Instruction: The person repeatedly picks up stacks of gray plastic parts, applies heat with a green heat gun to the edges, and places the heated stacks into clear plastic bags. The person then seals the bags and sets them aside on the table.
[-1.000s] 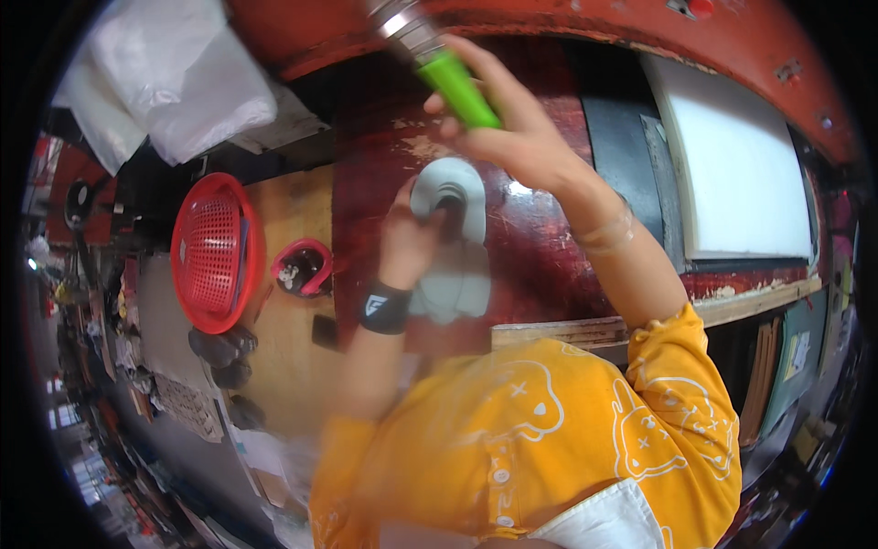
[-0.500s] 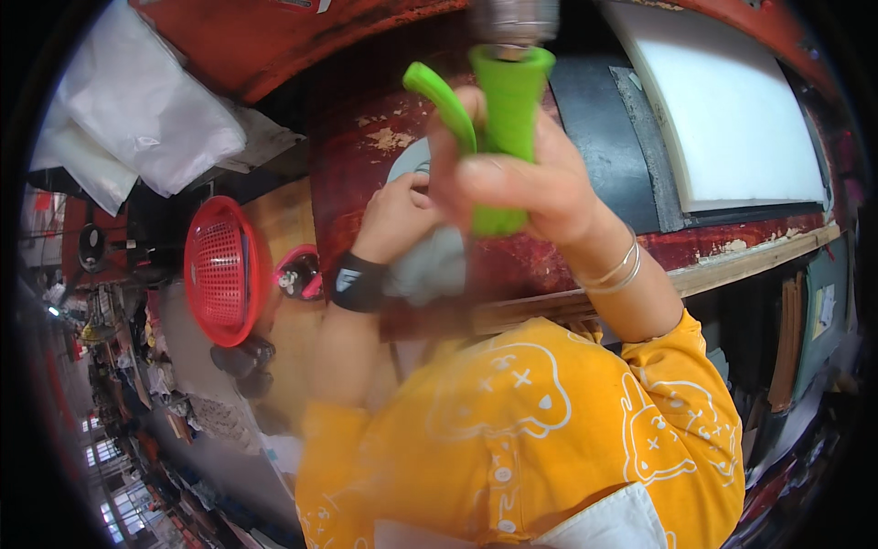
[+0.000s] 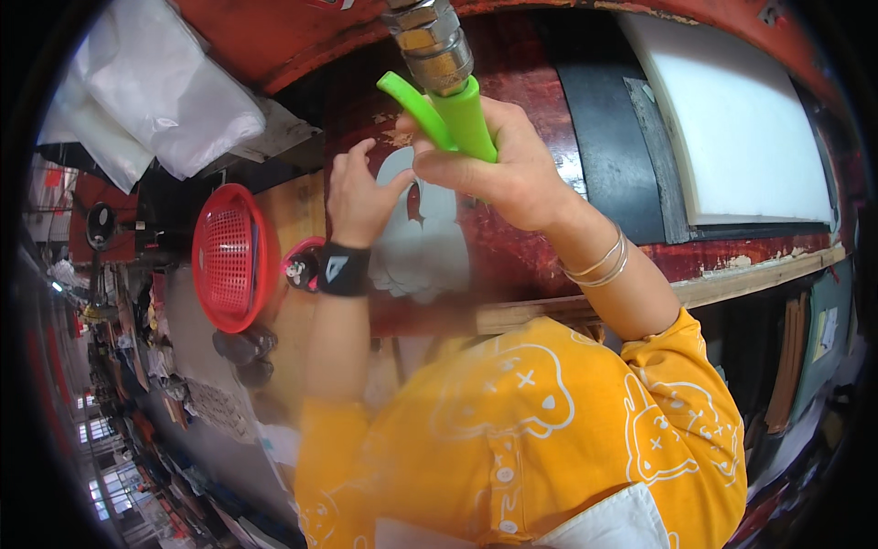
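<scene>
My right hand (image 3: 517, 174) is shut on a bright green tool handle (image 3: 462, 114) with a lever, topped by a brass and steel fitting (image 3: 430, 41), held up close to the camera. My left hand (image 3: 358, 197), with a black wristband (image 3: 343, 268), presses its fingers on a flat grey cut-out piece (image 3: 421, 247). The grey piece lies on a worn dark red worktop (image 3: 512, 261). My right hand hovers just above the grey piece and hides its upper part. Thin bangles sit on my right wrist.
A red plastic basket (image 3: 229, 256) and a small red-rimmed object (image 3: 297, 268) lie left of my left hand. Crumpled white plastic bags (image 3: 155, 101) are at upper left. A black sheet (image 3: 604, 137) and a white board (image 3: 741, 128) lie to the right.
My right hand has brought the green tool from the top of the view down toward the grey piece, turning it more upright. My left hand has stayed on the grey piece.
</scene>
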